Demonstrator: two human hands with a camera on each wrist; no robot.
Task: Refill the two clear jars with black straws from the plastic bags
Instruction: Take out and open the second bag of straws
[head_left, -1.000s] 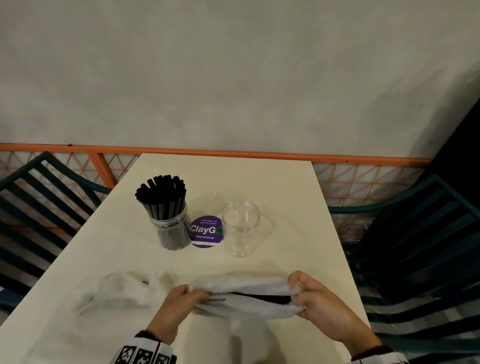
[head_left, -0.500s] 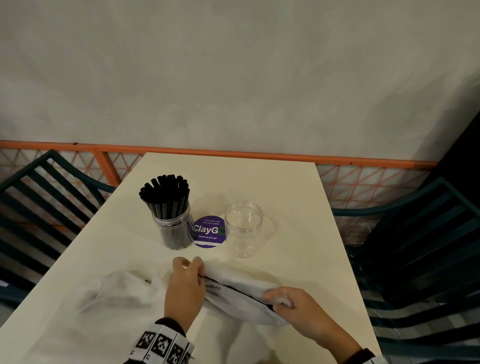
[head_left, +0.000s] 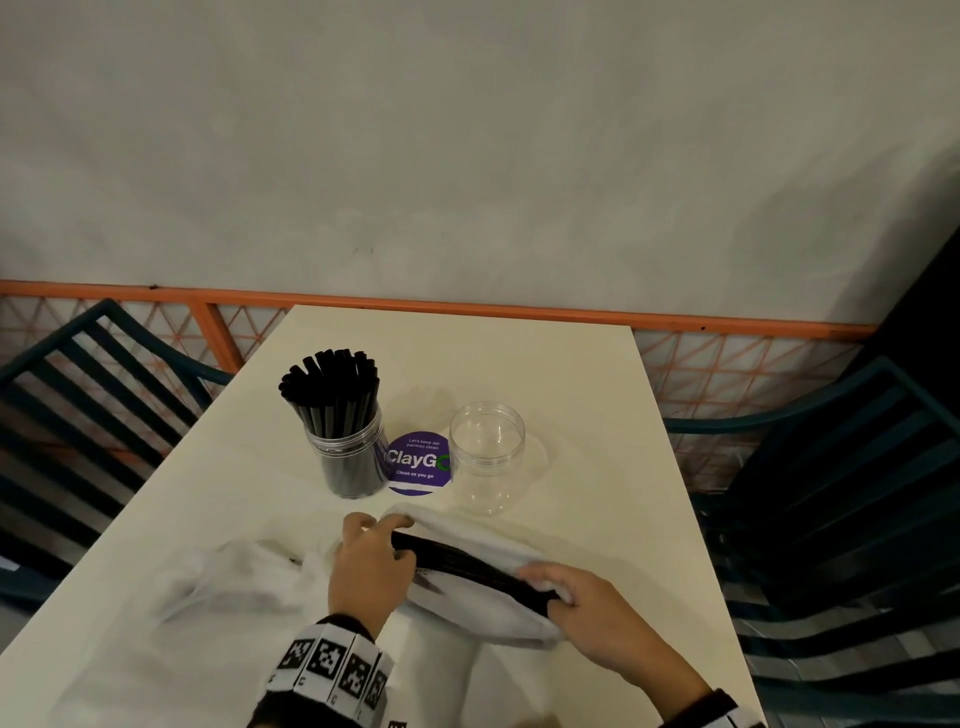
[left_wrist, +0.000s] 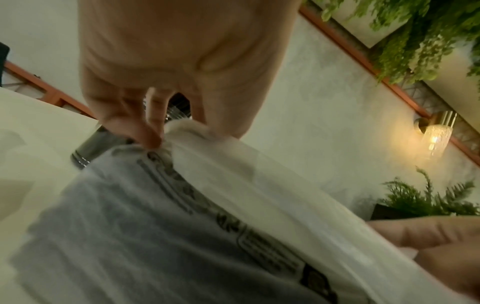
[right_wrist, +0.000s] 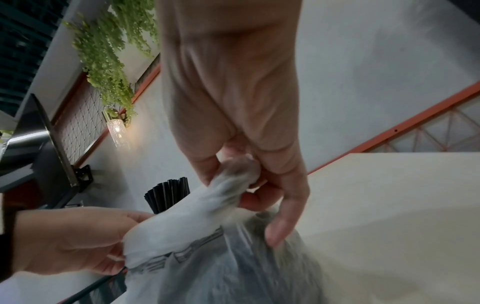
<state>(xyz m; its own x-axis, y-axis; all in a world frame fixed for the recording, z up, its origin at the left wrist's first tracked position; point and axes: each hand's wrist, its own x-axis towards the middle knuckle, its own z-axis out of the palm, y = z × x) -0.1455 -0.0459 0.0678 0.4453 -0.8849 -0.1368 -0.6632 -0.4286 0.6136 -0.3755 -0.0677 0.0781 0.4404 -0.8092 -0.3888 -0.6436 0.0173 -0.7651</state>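
Note:
A clear jar (head_left: 347, 457) packed with black straws stands on the cream table (head_left: 571, 374). To its right stands an empty clear jar (head_left: 487, 457). In front of them a translucent plastic bag (head_left: 483, 613) of black straws (head_left: 467, 564) lies slanted across the table. My left hand (head_left: 371, 564) pinches the bag's far end (left_wrist: 179, 127). My right hand (head_left: 597, 608) grips the bunched near end (right_wrist: 233, 176). The bag's printed side (left_wrist: 182, 216) shows dark straws through the film.
A crumpled empty plastic bag (head_left: 228, 577) lies left of my hands. A round purple ClayGo sticker (head_left: 418, 462) sits between the jars. Dark green slatted chairs (head_left: 852, 519) flank the table on both sides. An orange rail (head_left: 467, 306) runs along the wall behind.
The bag has turned from level across the table to a slant. My left hand moved forward toward the jars and my right hand drew back. The bag has opened, showing the straws.

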